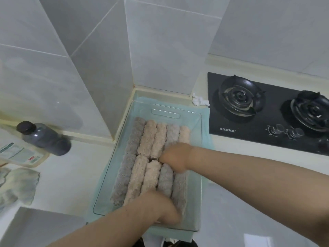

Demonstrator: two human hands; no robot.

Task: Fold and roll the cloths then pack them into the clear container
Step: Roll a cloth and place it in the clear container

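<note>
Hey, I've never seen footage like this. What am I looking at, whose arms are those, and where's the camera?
There is no machine here. A person wears one wide-angle camera on their head, looking down at their own bare arms, so this single picture is their view.

On a pale kitchen counter stands a clear container. It holds fluffy rolled cloths, pink and grey, in two rows. The left hand is on the near row, at the container's near end. The right hand is where the two rows meet. Both are blurred, so I cannot tell whether the fingers grip anything.

Around it are a black gas stove on the right, a crumpled tissue, a dark bottle on the left and a loose cloth.
</note>
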